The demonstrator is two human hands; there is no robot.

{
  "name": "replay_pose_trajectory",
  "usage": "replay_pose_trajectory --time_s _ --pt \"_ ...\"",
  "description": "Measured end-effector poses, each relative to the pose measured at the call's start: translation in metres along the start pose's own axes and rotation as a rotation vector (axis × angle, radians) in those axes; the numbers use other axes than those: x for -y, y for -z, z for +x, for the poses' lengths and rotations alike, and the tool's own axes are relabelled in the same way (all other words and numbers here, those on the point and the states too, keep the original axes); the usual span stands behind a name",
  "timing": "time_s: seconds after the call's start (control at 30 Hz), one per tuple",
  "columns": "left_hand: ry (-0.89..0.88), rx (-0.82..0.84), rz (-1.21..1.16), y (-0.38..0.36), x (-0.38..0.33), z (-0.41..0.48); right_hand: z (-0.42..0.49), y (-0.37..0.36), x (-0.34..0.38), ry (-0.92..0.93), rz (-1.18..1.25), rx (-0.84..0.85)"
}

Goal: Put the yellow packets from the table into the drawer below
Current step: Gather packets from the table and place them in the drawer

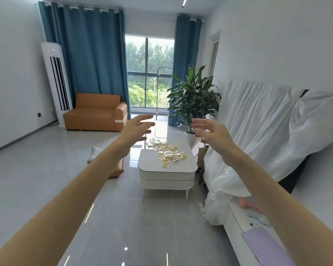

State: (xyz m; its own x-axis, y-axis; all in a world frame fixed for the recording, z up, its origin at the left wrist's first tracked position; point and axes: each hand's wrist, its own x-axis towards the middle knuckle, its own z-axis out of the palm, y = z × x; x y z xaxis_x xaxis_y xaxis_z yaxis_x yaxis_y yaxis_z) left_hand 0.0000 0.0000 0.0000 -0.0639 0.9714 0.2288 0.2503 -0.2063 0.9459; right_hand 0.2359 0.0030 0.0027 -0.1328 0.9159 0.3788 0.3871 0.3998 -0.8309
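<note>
Several yellow packets [167, 151] lie scattered in a strip across the top of a white coffee table [186, 164] some way ahead of me. Two shut drawer fronts [166, 178] stack under the tabletop at the near end. Both arms stretch out in front of me at chest height. My left hand [137, 129] is open with fingers spread, to the left of the packets. My right hand [211, 132] is open too, to their right. Neither hand touches anything.
A sofa under white plastic sheeting [258, 131] runs along the right wall, with a potted plant [193, 98] beyond the table. An orange armchair [96, 114] and a tall air conditioner [56, 83] stand at the back left. Grey tiled floor [133, 217] lies between me and the table.
</note>
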Motion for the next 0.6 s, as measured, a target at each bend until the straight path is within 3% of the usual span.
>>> replay_pose_trajectory --time_s 0.27,0.6 --pt "0.009 0.024 0.030 0.010 0.066 0.111 0.106 -0.050 -0.063 -0.045 -0.030 -0.007" --pt "0.148 0.085 0.031 0.011 0.159 0.251 0.224 -0.106 -0.164 -0.188 -0.040 0.009"
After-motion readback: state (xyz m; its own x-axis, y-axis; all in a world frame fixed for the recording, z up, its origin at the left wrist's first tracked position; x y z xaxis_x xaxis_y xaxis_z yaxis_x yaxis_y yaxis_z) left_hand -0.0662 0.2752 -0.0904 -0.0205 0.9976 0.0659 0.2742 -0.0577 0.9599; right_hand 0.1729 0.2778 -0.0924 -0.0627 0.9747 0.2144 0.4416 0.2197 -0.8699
